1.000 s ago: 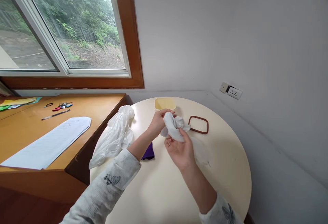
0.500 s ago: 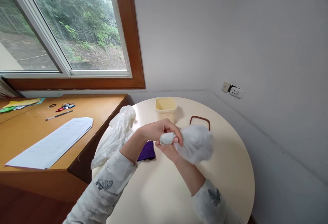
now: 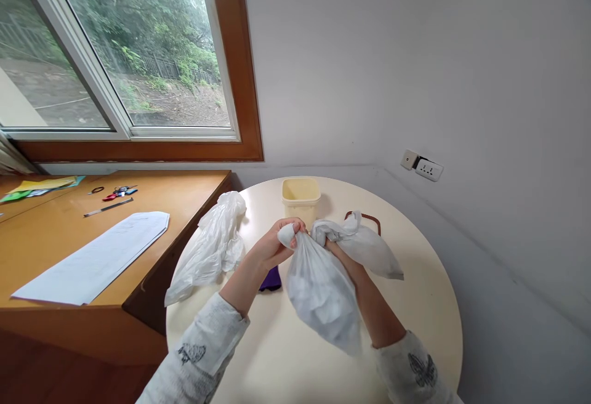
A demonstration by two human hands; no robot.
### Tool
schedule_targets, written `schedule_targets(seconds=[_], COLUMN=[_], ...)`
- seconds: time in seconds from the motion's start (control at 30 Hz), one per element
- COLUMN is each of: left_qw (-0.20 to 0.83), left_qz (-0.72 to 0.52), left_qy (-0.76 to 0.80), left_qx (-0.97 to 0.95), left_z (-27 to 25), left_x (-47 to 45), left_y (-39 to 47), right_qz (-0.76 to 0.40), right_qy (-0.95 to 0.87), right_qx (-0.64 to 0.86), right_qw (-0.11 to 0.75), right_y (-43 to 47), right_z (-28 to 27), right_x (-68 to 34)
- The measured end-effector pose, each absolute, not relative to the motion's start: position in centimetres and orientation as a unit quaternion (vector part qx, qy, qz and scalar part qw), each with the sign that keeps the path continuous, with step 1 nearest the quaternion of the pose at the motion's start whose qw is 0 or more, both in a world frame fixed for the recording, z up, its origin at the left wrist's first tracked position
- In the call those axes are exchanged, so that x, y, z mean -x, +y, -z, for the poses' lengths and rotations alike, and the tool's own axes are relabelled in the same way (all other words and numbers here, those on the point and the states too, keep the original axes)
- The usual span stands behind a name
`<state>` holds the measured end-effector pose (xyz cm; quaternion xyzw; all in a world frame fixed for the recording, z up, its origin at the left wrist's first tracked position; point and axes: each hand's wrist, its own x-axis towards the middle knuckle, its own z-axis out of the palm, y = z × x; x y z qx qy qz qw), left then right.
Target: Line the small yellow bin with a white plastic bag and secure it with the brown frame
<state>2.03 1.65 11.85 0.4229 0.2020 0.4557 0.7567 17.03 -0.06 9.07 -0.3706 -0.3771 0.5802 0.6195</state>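
Between my hands hangs a white plastic bag [image 3: 323, 293], its full lower part drooping above the round table. My left hand [image 3: 277, 245] pinches the gathered neck of the bag, with a small tuft of plastic poking out between thumb and fingers. A twisted knot of plastic sits just to the right of those fingers. My right hand [image 3: 333, 249] is at this twist, its fingers mostly hidden by the plastic. A loose flap of the bag spreads out over the right wrist. Partly covered by my left forearm, a folded purple cloth [image 3: 271, 279] lies on the table.
A cream plastic tub [image 3: 301, 191] stands at the back of the round table [image 3: 415, 330]. Behind the bag lies a brown curved handle [image 3: 372, 219]. Another crumpled white bag [image 3: 212, 244] rests at the left. White paper [image 3: 99, 256] and scissors [image 3: 120, 192] are on the wooden desk.
My hands have moved apart from their crossed position. The bag, bunched at the right before, now hangs down between them, with a twisted part and a flap spread to the right.
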Motion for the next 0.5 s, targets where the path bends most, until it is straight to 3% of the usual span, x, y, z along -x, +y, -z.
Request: schedule_targets(seconds=[0.17, 0.5], left_qw=[0.705, 0.729], left_qz=[-0.472, -0.52], left_qy=[0.268, 0.272], left_qx=[-0.456, -0.353], left_z=[-11.0, -10.4], left_x=[-2.0, -2.9], left_y=[1.6, 0.3], right_qz=[-0.464, -0.51], right_qy=[-0.445, -0.361], right_qx=[0.414, 0.475], right_qw=[0.645, 0.62], right_y=[0.6, 0.6], right_z=[-9.0, -7.0], right_x=[-17.4, -15.9])
